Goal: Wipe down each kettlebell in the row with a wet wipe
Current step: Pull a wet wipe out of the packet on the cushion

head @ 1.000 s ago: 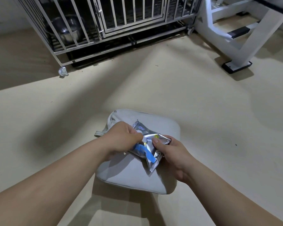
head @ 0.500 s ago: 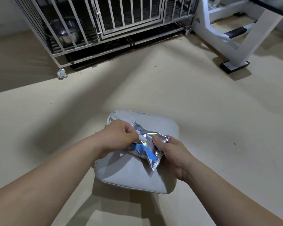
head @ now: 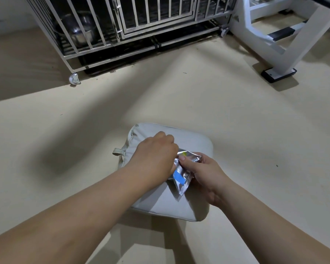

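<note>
From my head view, my left hand [head: 154, 155] and right hand [head: 202, 173] both pinch a crinkled silver wet-wipe packet [head: 181, 173] with a blue stripe, my fingers curled on its upper edge. The packet is held just above a grey cushion [head: 196, 141] lying on the beige floor [head: 236, 121]. Beyond stands a metal cage [head: 111, 35] on castors with a steel bowl [head: 80, 31] inside.

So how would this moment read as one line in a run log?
stage: opening wipe packet | left hand: pinches foil packet | right hand: holds packet | packet above grey cushion | kettlebells: not in view
</note>
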Demonstrator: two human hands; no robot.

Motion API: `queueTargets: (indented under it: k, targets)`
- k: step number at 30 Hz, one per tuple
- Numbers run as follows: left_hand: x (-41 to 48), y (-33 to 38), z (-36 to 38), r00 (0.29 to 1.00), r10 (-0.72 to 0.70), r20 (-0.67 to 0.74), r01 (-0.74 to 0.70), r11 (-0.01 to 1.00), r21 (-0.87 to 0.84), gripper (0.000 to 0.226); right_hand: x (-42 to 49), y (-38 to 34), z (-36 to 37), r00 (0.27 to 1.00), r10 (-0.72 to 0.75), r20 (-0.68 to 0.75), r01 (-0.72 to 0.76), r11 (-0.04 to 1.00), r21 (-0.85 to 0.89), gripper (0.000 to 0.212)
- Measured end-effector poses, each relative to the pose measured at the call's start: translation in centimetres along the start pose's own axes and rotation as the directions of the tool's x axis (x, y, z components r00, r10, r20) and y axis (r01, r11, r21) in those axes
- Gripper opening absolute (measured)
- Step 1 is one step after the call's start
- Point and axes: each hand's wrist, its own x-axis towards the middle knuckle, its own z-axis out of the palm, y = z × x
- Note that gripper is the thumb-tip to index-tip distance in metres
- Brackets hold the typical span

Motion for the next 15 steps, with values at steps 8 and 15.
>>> queueTargets:
  k: [8, 15]
  targets:
    - [-0.5, -2.3, -0.5, 0.970, -0.142, 0.195, 0.220, 0.854, -0.472, 0.020, -0.1, -0.2, 0.5, 0.997, 0.028, -0.076, -0.027, 1.000, 0.015, 0.029]
    - [-1.0, -4.7, -0.5, 0.886, -0.218, 0.410, 0.463, 0.354, -0.813, 0.029, -0.6, -0.8, 0.8, 0.993, 0.046, -0.109, -0.042, 0.998, 0.035, 0.026]
